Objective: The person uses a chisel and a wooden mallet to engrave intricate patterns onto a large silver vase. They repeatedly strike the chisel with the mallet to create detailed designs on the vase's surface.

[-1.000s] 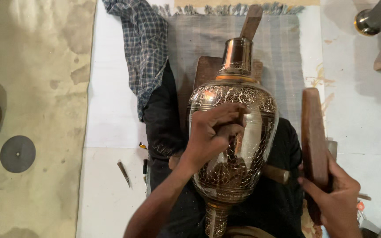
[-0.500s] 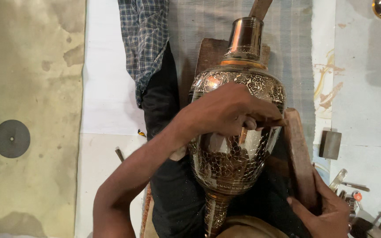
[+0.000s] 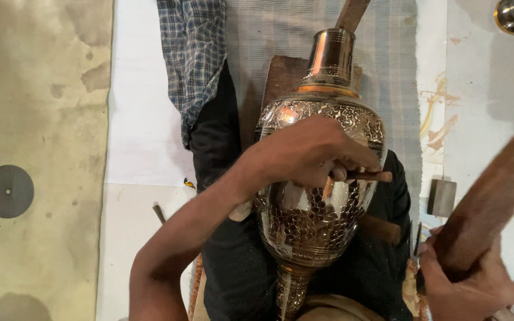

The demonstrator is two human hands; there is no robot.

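Vase: an engraved brass vase (image 3: 319,196) lies across the person's lap, over black trousers (image 3: 233,267), its plain neck (image 3: 330,56) pointing away from the camera and its foot toward the body; scrollwork bands the shoulder, a scale-like pattern covers the belly.
Left hand: the left hand (image 3: 304,151) rests on the upper belly of the vase, fingers (image 3: 352,156) curled tight around a thin engraving tool (image 3: 369,176), whose dark shaft sticks out to the right and lies against the metal.
Right hand: the right hand (image 3: 468,288), at the lower right corner, is closed around the lower end of a wooden mallet (image 3: 495,199); the mallet is raised clear of the vase, tilted up to the right and blurred.
Support: a wooden block (image 3: 282,77) shows under the vase's shoulder, lying on a grey woven mat (image 3: 269,30).
Surroundings: a checked cloth (image 3: 194,53) lies left of the vase; a small metal block (image 3: 442,197) sits on the floor to the right; a dark round disc (image 3: 8,191) lies well apart at far left.
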